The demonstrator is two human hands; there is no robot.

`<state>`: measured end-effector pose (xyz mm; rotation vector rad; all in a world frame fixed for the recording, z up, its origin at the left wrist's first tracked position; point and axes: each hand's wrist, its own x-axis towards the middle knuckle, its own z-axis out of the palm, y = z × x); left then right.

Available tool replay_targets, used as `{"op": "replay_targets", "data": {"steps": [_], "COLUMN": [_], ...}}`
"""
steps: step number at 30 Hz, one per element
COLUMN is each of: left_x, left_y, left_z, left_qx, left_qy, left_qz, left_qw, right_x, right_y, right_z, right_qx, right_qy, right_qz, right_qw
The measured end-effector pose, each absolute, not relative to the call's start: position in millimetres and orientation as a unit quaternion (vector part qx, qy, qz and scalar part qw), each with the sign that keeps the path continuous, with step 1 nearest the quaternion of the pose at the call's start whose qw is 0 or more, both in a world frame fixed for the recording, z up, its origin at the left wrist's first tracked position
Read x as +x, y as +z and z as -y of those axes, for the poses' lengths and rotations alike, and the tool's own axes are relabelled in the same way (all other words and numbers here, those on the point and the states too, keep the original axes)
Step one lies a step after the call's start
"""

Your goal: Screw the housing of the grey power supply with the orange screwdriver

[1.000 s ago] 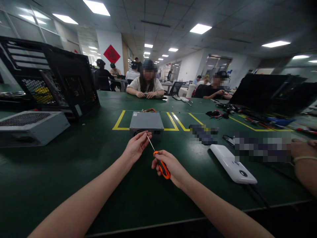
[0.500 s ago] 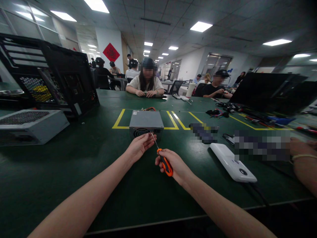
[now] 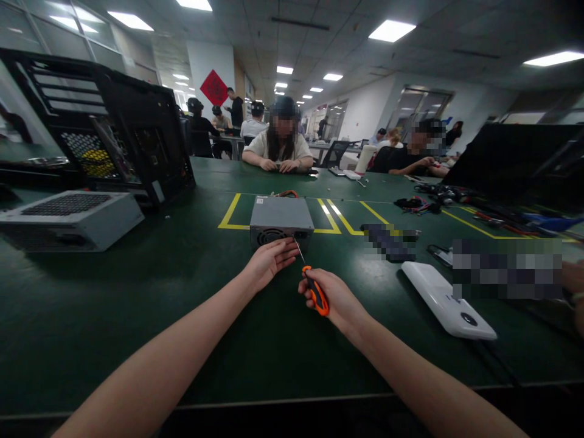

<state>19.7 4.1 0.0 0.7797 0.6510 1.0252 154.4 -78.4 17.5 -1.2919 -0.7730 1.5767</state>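
Observation:
A grey computer power supply sits ahead of me on the green table, with its fan grille and socket side facing me. My right hand is wrapped round the orange and black handle of a screwdriver. The thin shaft points up and away, its tip close to the front face of the power supply. Whether the tip touches a screw is too small to tell. My left hand has its fingers stretched out beside the screwdriver's tip, in front of the fan grille and partly covering it.
On the left stand a second power supply and an open black computer case. A white device with a cable lies to the right. Tools and cables lie further right by a dark monitor. A person sits opposite.
The view has turned a little, so everything sits further right in the picture. My left fingers look straighter; the screwdriver stays in my right hand at the power supply.

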Motion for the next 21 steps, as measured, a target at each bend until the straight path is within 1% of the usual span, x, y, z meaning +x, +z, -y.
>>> {"op": "replay_targets", "data": {"steps": [13,21], "left_x": [17.7,19.5], "left_y": [0.7,0.8], "left_z": [-4.4,0.6], "left_qx": [0.356,0.419], "left_qy": [0.480,0.453], "left_qz": [-0.288,-0.323], "left_qw": [0.748,0.718], "right_x": [149.1,149.6], "right_y": [17.3,22.9], "right_z": [72.6,76.4], "right_qx": [-0.504,-0.493], "right_qy": [0.650,0.655], "right_qz": [0.294,0.276], "right_qw": [0.486,0.501]}}
